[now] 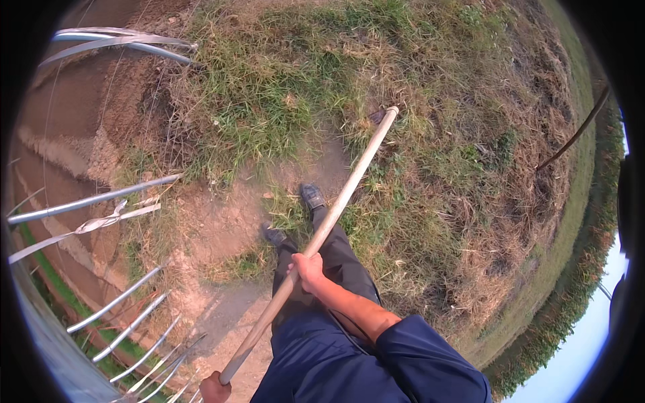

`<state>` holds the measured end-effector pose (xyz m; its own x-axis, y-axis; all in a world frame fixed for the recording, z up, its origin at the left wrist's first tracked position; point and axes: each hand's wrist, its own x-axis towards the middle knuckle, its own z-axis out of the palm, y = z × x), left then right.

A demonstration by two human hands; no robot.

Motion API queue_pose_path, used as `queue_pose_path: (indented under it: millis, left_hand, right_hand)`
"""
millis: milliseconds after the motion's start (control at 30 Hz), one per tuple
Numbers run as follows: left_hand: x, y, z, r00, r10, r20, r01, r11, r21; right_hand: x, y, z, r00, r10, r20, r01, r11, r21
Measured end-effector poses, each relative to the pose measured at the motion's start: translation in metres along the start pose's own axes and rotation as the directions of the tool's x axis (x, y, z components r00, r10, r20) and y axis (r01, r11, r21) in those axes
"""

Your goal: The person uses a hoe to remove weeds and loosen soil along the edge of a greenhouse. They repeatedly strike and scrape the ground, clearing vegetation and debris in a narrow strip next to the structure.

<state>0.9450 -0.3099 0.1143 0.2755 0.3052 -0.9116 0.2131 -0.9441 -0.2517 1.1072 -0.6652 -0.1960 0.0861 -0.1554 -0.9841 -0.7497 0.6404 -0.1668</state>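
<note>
A long wooden tool handle (342, 194) runs slantwise across my body, from the bottom left up to the grass. Around its middle, in front of my thighs, my right hand (308, 269) is closed. My left hand (215, 388) grips the handle's lower end at the picture's bottom edge. The far end of the handle reaches into grass and weeds (418, 126); whatever head it bears is mostly hidden there. Both my shoes (312, 196) stand on bare, dusty soil with tufts of grass.
Metal tubes (95, 198) of a frame rise from the ground at left, with pale straps (101, 221) tied near them and thin wires. Beyond lies bare brown soil (75, 101). A thin dark pole (574, 133) leans at right, before a strip of green plants (564, 322).
</note>
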Motion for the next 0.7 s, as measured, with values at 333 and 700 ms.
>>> queue_pose_path:
  millis: [333,700]
  left_hand:
    - [0.075,0.118,-0.018,0.950,0.201,-0.240,-0.236,0.963,-0.129]
    - [-0.021,-0.017,-0.027,0.910,0.087,-0.406,0.011,0.972,0.234]
  right_hand:
    - [0.060,-0.148,-0.049,0.982,-0.190,-0.019,0.189,0.982,-0.007]
    - [0.055,-0.022,0.012,0.992,0.067,0.103,-0.094,0.956,0.277]
